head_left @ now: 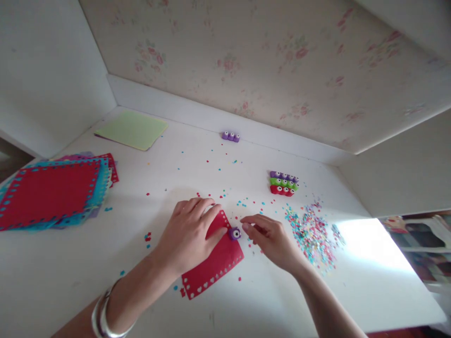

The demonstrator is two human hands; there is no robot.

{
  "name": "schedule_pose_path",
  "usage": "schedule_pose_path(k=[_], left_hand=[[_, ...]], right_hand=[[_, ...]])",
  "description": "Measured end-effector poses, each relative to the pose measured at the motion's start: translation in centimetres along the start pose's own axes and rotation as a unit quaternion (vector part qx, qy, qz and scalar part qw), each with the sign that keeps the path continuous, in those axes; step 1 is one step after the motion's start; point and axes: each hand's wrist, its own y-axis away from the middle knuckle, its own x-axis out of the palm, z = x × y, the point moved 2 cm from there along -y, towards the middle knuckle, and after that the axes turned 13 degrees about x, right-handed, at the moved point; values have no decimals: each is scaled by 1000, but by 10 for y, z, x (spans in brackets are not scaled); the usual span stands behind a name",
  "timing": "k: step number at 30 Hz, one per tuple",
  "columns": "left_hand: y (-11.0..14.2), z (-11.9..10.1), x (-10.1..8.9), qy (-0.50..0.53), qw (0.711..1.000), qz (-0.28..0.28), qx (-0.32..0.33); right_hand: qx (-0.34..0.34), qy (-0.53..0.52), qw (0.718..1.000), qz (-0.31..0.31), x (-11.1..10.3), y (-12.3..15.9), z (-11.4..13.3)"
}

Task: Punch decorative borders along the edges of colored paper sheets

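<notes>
Rested the left hand (188, 234) over a red paper sheet (220, 265) on the white worktop (275, 300), with thumb apart from fingers, close against a purple craft punch (235, 234). Could not tell whether pressing on it. Held the right hand (269, 237) just right of the punch, with thumb and forefinger curled near each other; could not tell whether pinched on anything small. Found the punch at the sheet's right edge, with a white, star-marked button showing. Saw cut-out shapes, hearts included, along the near border. Judged the sheet light, thin and bendable, likely to slide or to tear where perforated; best held flat by the unpunched middle. Judged the punch light and stiff, probably hard plastic, best taken by the sides, leaving the button free. Noted on the right purple, green and red punches (284, 182) in rows and a confetti heap (312, 234); on the left, a stack of punched sheets (52, 190) and, beyond, pale green paper (130, 129).
</notes>
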Motion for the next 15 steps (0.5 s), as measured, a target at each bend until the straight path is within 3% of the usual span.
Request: schedule_pose_path(k=[6,15], left_hand=[[11,-10,11,20,999,51,-1],[12,-4,22,44,997,66,15]], right_hand=[[58,48,987,142,-7,-16,9],[109,50,974,194,-1,-15,5]])
